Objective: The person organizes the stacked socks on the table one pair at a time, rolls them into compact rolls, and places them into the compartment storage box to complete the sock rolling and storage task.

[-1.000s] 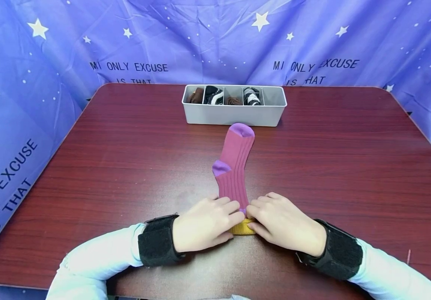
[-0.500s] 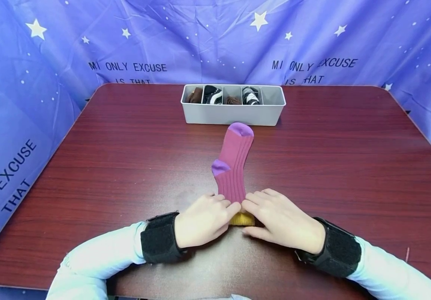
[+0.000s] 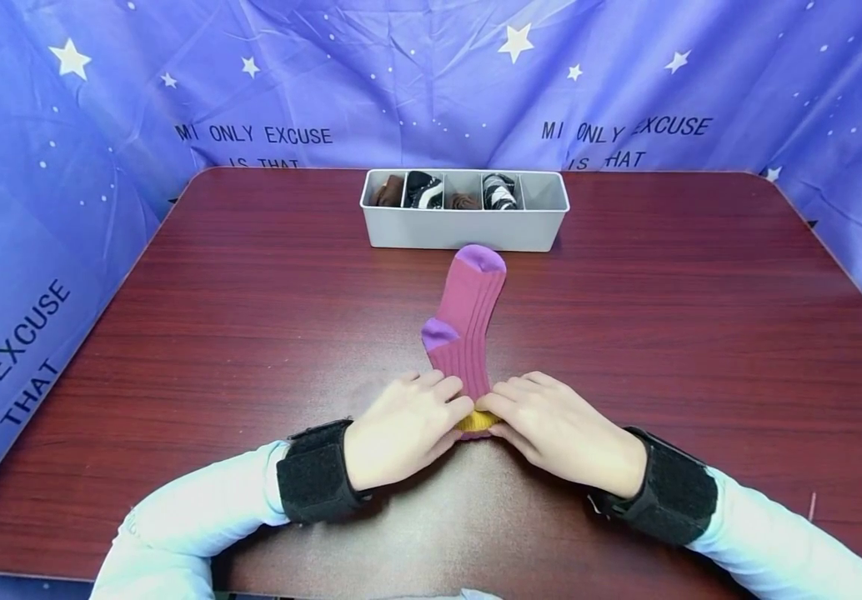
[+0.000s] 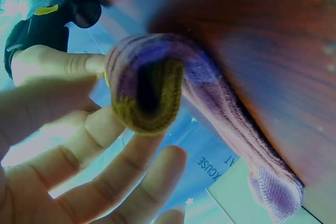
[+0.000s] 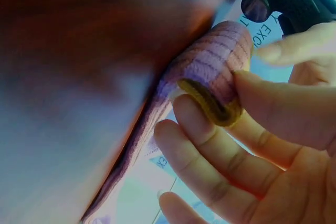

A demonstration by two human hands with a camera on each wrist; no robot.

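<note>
A pink ribbed sock [image 3: 468, 312] with purple toe and heel lies flat in the middle of the table, toe pointing away from me. Its yellow cuff [image 3: 478, 421] is curled over into a roll at the near end. My left hand [image 3: 407, 429] grips the left side of this roll, and my right hand [image 3: 562, 429] pinches the right side between thumb and fingers. In the left wrist view the rolled end [image 4: 147, 90] shows as a loop with a dark hollow. Fingers support the roll [image 5: 220, 72] from one side in the right wrist view.
Beyond the sock's toe stands a grey divided box [image 3: 464, 229]. Brown and black-and-white rolled items [image 3: 501, 193] sit in several compartments; the rightmost shows a bare floor. The dark red table [image 3: 671, 317] ends at a starry blue curtain [image 3: 416, 75].
Both hands have moved slightly forward, turning the yellow cuff over toward the toe. A pink edge now shows under the yellow, and the visible leg of the sock is shorter.
</note>
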